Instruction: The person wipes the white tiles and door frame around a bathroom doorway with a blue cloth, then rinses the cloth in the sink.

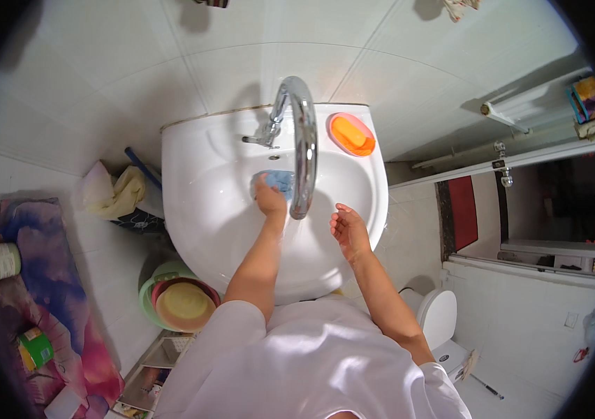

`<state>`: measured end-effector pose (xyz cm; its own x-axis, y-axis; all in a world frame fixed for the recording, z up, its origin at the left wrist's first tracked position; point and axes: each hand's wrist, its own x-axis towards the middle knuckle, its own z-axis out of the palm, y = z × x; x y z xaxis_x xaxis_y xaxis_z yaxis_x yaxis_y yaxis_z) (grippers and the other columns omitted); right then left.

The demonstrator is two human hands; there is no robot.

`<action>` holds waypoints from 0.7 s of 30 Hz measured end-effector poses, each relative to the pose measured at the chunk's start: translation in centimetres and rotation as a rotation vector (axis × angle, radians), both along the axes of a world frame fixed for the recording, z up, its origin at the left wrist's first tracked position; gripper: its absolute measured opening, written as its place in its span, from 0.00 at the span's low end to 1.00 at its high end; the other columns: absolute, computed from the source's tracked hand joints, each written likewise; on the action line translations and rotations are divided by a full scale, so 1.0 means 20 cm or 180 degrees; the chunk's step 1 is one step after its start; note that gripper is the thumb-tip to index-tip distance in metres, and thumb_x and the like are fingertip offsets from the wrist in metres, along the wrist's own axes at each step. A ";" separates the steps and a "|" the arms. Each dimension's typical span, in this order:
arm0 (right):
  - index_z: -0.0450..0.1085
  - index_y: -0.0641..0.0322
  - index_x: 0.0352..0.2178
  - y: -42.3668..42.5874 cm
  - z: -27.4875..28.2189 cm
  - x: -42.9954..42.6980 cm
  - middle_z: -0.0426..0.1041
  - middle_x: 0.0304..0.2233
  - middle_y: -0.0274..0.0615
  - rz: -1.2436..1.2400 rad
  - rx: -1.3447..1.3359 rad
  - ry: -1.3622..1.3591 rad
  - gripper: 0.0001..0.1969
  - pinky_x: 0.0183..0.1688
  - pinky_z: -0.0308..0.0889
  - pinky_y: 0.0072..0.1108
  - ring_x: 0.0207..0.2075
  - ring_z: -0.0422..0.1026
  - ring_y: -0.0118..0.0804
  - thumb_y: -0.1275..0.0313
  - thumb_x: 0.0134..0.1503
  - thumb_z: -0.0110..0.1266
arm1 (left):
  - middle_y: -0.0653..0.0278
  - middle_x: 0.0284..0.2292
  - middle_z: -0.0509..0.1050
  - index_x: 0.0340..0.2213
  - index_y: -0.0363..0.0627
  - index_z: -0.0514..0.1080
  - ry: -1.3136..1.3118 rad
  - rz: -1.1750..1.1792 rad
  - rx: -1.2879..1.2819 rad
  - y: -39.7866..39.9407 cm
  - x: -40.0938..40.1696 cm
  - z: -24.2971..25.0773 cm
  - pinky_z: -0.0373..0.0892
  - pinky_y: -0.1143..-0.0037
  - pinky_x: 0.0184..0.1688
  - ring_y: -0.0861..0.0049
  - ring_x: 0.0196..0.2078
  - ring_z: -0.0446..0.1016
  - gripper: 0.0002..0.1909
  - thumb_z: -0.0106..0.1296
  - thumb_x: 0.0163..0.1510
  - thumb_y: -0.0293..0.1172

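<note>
A white washbasin (208, 209) lies before me, with a tall chrome gooseneck faucet (305, 141) arching over it. Water runs from the spout. My left hand (270, 196) is down in the bowl on a blue cloth (282, 180); whether its fingers grip the cloth or only press on it cannot be told. Right of the spout, my right hand (349, 230) is raised over the basin's right side, fingers parted and slightly curled, holding nothing. An orange bar of soap (349, 132) rests in a pink and orange soap dish (335, 121) on the basin's back right corner.
Nested plastic basins (185, 309) stand low at the left, below a pale yellow cloth (124, 194). A pump bottle (3, 262) and a green container (35, 350) are on a colourful surface farther left. A toilet (439, 317) is at the lower right; tiled wall rises behind the faucet.
</note>
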<state>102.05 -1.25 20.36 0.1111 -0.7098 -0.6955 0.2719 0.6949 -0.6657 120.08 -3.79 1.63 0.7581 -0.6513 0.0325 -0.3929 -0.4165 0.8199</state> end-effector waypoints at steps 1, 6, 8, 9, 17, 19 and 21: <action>0.64 0.60 0.41 0.00 0.02 0.03 0.68 0.26 0.32 0.0113 -0.0060 0.0006 0.12 0.31 0.65 0.14 0.27 0.68 0.23 0.72 0.55 0.45 | 0.54 0.40 0.71 0.42 0.45 0.66 -0.0225 -0.0213 -0.0331 0.00 -0.02 -0.12 0.66 0.68 0.44 0.57 0.45 0.68 0.18 0.47 0.46 0.20; 0.63 0.59 0.39 -0.01 -0.02 -0.19 0.67 0.25 0.31 -0.0317 -0.0156 0.0187 0.09 0.30 0.64 0.14 0.25 0.67 0.22 0.73 0.55 0.44 | 0.57 0.39 0.72 0.38 0.48 0.69 0.0216 -0.2412 0.0077 -0.03 -0.42 0.29 0.65 0.66 0.44 0.58 0.43 0.70 0.16 0.52 0.45 0.22; 0.64 0.58 0.39 -0.03 -0.02 -0.23 0.67 0.25 0.31 -0.0398 -0.0186 0.0183 0.09 0.29 0.64 0.14 0.25 0.66 0.22 0.74 0.55 0.44 | 0.55 0.39 0.72 0.40 0.46 0.69 0.0857 -0.1027 0.0146 -0.09 -0.44 0.30 0.65 0.67 0.45 0.59 0.42 0.70 0.16 0.52 0.46 0.23; 0.64 0.58 0.38 -0.03 0.00 -0.25 0.67 0.25 0.31 -0.0460 -0.0248 0.0196 0.08 0.29 0.64 0.14 0.25 0.66 0.22 0.74 0.55 0.44 | 0.54 0.40 0.72 0.41 0.45 0.68 0.1408 -0.0046 0.0210 -0.16 -0.43 0.34 0.65 0.68 0.45 0.59 0.42 0.71 0.16 0.52 0.47 0.24; 0.65 0.59 0.37 -0.07 0.10 -0.19 0.67 0.23 0.30 -0.0634 -0.0568 0.0059 0.08 0.27 0.63 0.13 0.23 0.65 0.22 0.75 0.54 0.45 | 0.55 0.32 0.73 0.40 0.49 0.68 0.2151 -0.1829 -0.0646 -0.20 -0.83 0.19 0.67 0.70 0.38 0.64 0.34 0.72 0.13 0.45 0.51 0.25; 0.66 0.60 0.36 -0.08 0.07 -0.23 0.68 0.24 0.31 -0.0687 -0.0604 0.0020 0.08 0.27 0.63 0.11 0.23 0.66 0.21 0.74 0.53 0.48 | 0.52 0.32 0.73 0.40 0.50 0.66 0.3266 -0.2506 -0.0049 -0.06 -0.82 0.33 0.66 0.67 0.38 0.59 0.34 0.72 0.13 0.43 0.51 0.28; 0.66 0.59 0.36 -0.09 0.07 -0.21 0.68 0.23 0.31 -0.0502 -0.0588 0.0312 0.07 0.27 0.62 0.12 0.22 0.65 0.21 0.74 0.54 0.46 | 0.48 0.32 0.72 0.40 0.51 0.65 0.1646 -0.3482 0.0474 0.15 -0.70 0.45 0.66 0.63 0.37 0.55 0.34 0.72 0.13 0.41 0.51 0.32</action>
<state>97.85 -3.11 21.76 -0.0724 -0.8291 -0.5544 0.2953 0.5131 -0.8059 106.00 -0.85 10.65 -0.2916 -0.9259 -0.2403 -0.2367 -0.1735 0.9560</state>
